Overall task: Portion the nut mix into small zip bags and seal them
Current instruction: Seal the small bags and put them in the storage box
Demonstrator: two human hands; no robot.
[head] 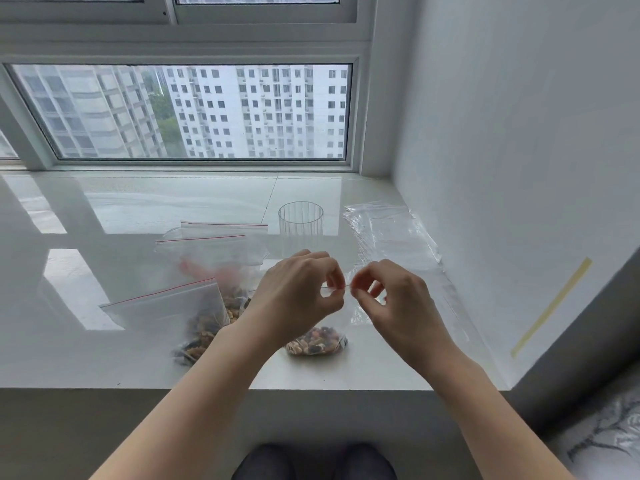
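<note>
Both hands are raised above the near edge of the tabletop (104, 358), forearms converging from the lower frame. The left hand (298, 292) has its fingers curled, thumb and forefinger pinching the top edge of a small zip bag (317, 341). The right hand (394, 299) mirrors it, thumb and forefinger pinching the same top edge just beside the left hand's grip; its remaining fingers are loosely curled. The two pinches nearly touch at the centre of the bag's mouth. Whether the zip strip is closed cannot be told.

The small zip bag hangs below the hands with its base resting on the tabletop, holding a portion of nut mix at the bottom.

At 9 o'clock from the hands lies a filled bag (173, 317) with a red zip line, tilted, nuts gathered at its lower end. At 10 o'clock a larger bag (214, 251) with red zip lines holds more mix. At 12 o'clock a clear ribbed glass (300, 225) stands upright. At 1 to 2 o'clock lies a stack of empty clear bags (391, 233), against the right wall (519, 133).

The tabletop is glossy white stone, reflecting the window (190, 112) behind it. A strip of yellowish tape (550, 306) runs diagonally on the wall at 3 o'clock.
</note>
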